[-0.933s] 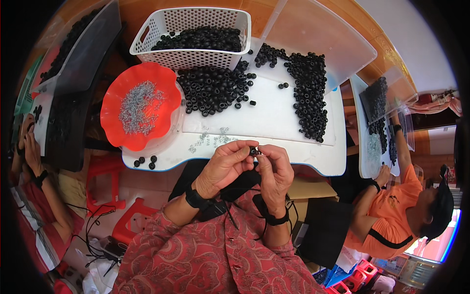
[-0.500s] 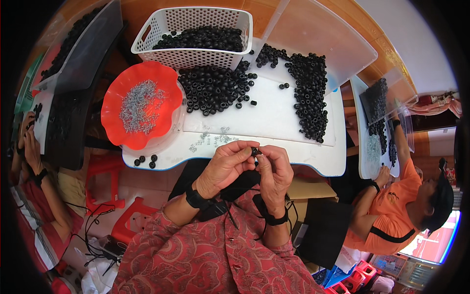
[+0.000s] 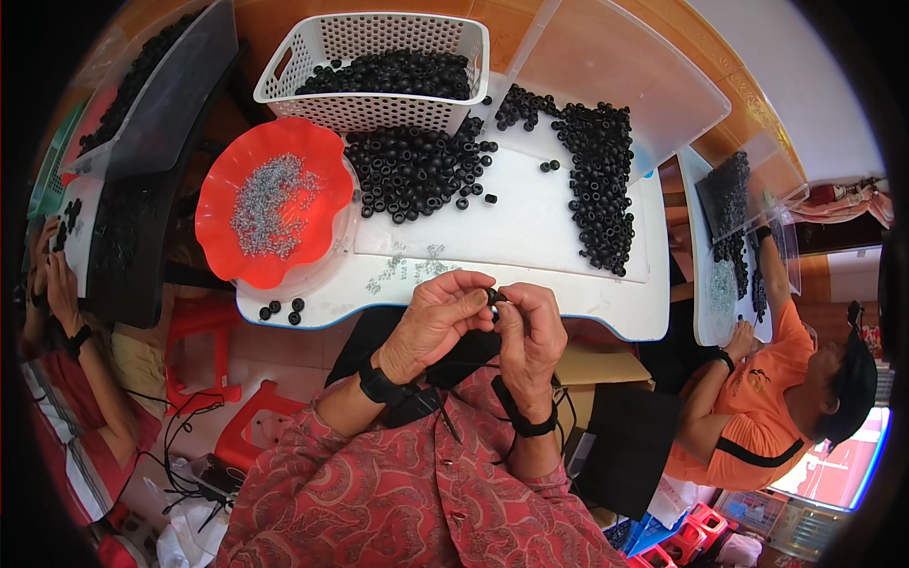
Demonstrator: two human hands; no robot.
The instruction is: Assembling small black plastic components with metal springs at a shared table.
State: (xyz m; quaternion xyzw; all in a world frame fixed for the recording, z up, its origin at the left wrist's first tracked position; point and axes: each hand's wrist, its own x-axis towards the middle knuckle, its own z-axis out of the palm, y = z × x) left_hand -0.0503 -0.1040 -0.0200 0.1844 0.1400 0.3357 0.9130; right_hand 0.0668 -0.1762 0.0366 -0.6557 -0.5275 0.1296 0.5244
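A small black ring-shaped part (image 3: 493, 297) is pinched between the fingertips of both hands, just off the table's near edge. My left hand (image 3: 443, 312) grips it from the left with thumb and forefinger. Closed on its other side is my right hand (image 3: 528, 327); whether those fingers also hold a tiny piece cannot be made out. Just beyond the hands, a few small clear pieces (image 3: 405, 270) lie on the white table (image 3: 568, 312). Similar black parts form a loose heap (image 3: 412, 175) at the middle left and a long pile (image 3: 603, 185) at the right.
A white perforated basket (image 3: 379, 112) of black parts stands at the back. Left of the heap, a red wavy-edged bowl (image 3: 327, 222) holds small clear bits. A translucent plastic bin (image 3: 615, 66) tilts at the back right. People sit at tables on both sides, one in orange (image 3: 748, 407).
The black part has turned slightly between my fingertips, and my right thumb has shifted a little. Both hands stay in nearly the same place.
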